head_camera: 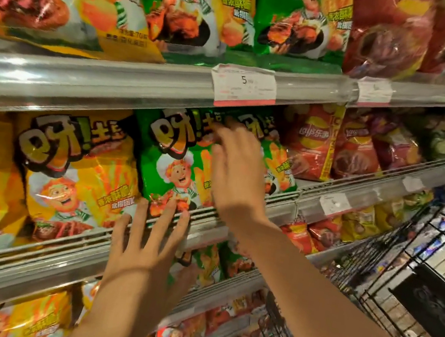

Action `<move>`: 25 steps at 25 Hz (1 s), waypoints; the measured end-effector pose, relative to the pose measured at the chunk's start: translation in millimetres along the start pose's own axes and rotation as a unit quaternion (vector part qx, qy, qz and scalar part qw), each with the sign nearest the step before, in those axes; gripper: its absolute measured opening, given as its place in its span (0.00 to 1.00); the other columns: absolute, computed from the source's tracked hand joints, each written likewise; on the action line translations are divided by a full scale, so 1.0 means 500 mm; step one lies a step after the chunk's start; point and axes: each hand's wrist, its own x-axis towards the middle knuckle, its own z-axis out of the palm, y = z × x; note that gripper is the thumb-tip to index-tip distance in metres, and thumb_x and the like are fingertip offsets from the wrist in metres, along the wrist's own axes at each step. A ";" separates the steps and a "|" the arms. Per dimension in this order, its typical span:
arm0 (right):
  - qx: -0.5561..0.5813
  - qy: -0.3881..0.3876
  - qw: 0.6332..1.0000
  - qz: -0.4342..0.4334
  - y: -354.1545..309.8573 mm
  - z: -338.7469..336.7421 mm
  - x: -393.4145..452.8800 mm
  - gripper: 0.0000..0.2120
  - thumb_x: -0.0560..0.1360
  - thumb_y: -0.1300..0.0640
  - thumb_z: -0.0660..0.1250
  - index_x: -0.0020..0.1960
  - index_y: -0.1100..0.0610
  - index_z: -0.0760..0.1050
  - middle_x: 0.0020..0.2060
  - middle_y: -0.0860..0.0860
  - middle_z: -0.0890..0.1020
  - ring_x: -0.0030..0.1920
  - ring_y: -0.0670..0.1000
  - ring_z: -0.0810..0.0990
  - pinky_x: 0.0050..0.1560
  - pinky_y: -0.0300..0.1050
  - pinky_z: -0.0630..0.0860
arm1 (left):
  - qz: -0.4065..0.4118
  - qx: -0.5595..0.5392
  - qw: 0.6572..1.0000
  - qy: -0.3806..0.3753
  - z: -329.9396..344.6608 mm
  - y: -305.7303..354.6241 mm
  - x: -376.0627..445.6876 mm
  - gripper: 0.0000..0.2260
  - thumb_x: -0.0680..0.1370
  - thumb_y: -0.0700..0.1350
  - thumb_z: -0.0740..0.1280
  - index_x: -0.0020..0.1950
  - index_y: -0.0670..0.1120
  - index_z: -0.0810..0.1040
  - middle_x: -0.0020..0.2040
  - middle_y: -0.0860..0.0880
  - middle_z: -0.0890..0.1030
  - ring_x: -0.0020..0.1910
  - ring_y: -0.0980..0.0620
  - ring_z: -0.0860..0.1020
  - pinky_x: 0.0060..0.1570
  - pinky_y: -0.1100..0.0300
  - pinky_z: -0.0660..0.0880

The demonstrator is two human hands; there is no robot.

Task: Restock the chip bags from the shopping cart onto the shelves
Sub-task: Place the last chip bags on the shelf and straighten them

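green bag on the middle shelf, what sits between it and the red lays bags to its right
A second green bag, partly hidden behind the right hand, stands between the front green bag and the red Lays bags, in the head view.

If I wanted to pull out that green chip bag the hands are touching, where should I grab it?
Probably pinch the green chip bag by its flat top edge, coming from the front. It stands upright; yellow bags crowd its left side, and the shelf rail covers its bottom.
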 end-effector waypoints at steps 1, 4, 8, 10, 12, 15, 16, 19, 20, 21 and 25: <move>-0.016 0.010 0.999 0.046 0.039 -0.010 -0.005 0.18 0.83 0.61 0.55 0.71 0.60 0.70 0.69 0.57 0.72 0.71 0.57 0.66 0.73 0.51 0.62 | -0.002 0.001 1.000 -0.002 0.003 0.001 0.001 0.38 0.75 0.67 0.61 0.80 0.47 0.65 0.80 0.42 0.64 0.77 0.30 0.61 0.71 0.32 0.57; -0.053 -0.019 0.994 0.095 0.120 -0.020 0.000 0.19 0.81 0.68 0.58 0.72 0.62 0.70 0.73 0.59 0.68 0.75 0.58 0.61 0.76 0.52 0.59 | -0.003 0.000 1.000 -0.014 0.011 0.001 0.002 0.39 0.74 0.68 0.62 0.80 0.48 0.64 0.80 0.43 0.64 0.78 0.31 0.60 0.71 0.31 0.59; -0.146 -0.127 0.979 0.065 0.165 -0.013 0.070 0.17 0.82 0.58 0.60 0.68 0.62 0.71 0.71 0.61 0.70 0.73 0.65 0.61 0.74 0.57 0.61 | 0.007 0.008 1.000 -0.009 0.023 -0.005 0.001 0.39 0.76 0.70 0.59 0.82 0.50 0.60 0.82 0.45 0.59 0.79 0.33 0.57 0.74 0.32 0.54; -0.182 -0.163 0.966 0.082 0.175 -0.001 0.091 0.24 0.82 0.54 0.60 0.77 0.57 0.64 0.77 0.58 0.63 0.76 0.64 0.56 0.74 0.58 0.61 | 0.009 0.005 1.000 -0.005 0.025 -0.006 0.002 0.39 0.76 0.70 0.57 0.82 0.51 0.59 0.82 0.45 0.58 0.80 0.33 0.56 0.74 0.32 0.53; -0.198 -0.163 0.963 0.077 0.176 0.007 0.095 0.28 0.81 0.54 0.60 0.79 0.53 0.58 0.79 0.56 0.58 0.77 0.63 0.54 0.74 0.58 0.62 | 0.012 0.014 1.000 -0.005 0.024 -0.005 -0.001 0.38 0.77 0.70 0.56 0.82 0.50 0.59 0.82 0.45 0.57 0.80 0.33 0.55 0.74 0.32 0.54; -0.195 -0.071 0.977 0.051 0.167 0.008 0.055 0.24 0.80 0.55 0.62 0.74 0.59 0.65 0.75 0.59 0.63 0.75 0.62 0.59 0.74 0.56 0.61 | 0.012 0.043 0.999 -0.001 0.015 -0.003 0.001 0.39 0.78 0.69 0.59 0.81 0.46 0.60 0.82 0.42 0.58 0.79 0.31 0.56 0.72 0.30 0.57; -0.161 -0.023 0.985 0.050 0.161 0.007 0.026 0.22 0.80 0.56 0.62 0.72 0.60 0.67 0.74 0.59 0.66 0.74 0.61 0.61 0.74 0.54 0.60 | 0.007 0.053 0.999 -0.002 0.009 -0.003 0.006 0.39 0.78 0.69 0.59 0.81 0.45 0.61 0.82 0.41 0.58 0.79 0.31 0.56 0.72 0.30 0.56; -0.015 0.100 0.994 0.035 0.133 0.022 -0.120 0.20 0.79 0.62 0.62 0.71 0.58 0.70 0.69 0.56 0.71 0.71 0.56 0.65 0.72 0.44 0.59 | 0.033 0.035 0.999 0.010 0.024 0.000 -0.036 0.35 0.82 0.65 0.53 0.82 0.44 0.58 0.82 0.40 0.56 0.81 0.35 0.51 0.75 0.30 0.54; 0.011 0.123 0.992 0.027 0.125 0.032 -0.179 0.19 0.78 0.63 0.62 0.69 0.58 0.72 0.66 0.56 0.72 0.68 0.55 0.67 0.70 0.39 0.60 | 0.057 0.007 0.998 0.016 0.047 0.000 -0.075 0.33 0.84 0.63 0.47 0.81 0.43 0.58 0.81 0.39 0.58 0.81 0.36 0.51 0.73 0.28 0.57; 0.022 0.129 0.991 0.018 0.121 0.046 -0.235 0.17 0.79 0.64 0.61 0.67 0.58 0.73 0.63 0.56 0.74 0.65 0.56 0.69 0.67 0.37 0.62 | 0.071 -0.032 0.997 0.020 0.079 -0.006 -0.125 0.31 0.85 0.61 0.43 0.80 0.43 0.61 0.79 0.38 0.62 0.80 0.37 0.54 0.70 0.25 0.60; 0.049 -0.019 0.999 -0.012 0.119 0.137 -0.402 0.13 0.80 0.64 0.61 0.63 0.59 0.76 0.60 0.57 0.75 0.61 0.55 0.72 0.61 0.46 0.71 | 0.010 -0.098 0.990 -0.097 0.180 -0.072 -0.302 0.35 0.82 0.65 0.43 0.77 0.42 0.69 0.78 0.41 0.67 0.79 0.37 0.59 0.68 0.28 0.65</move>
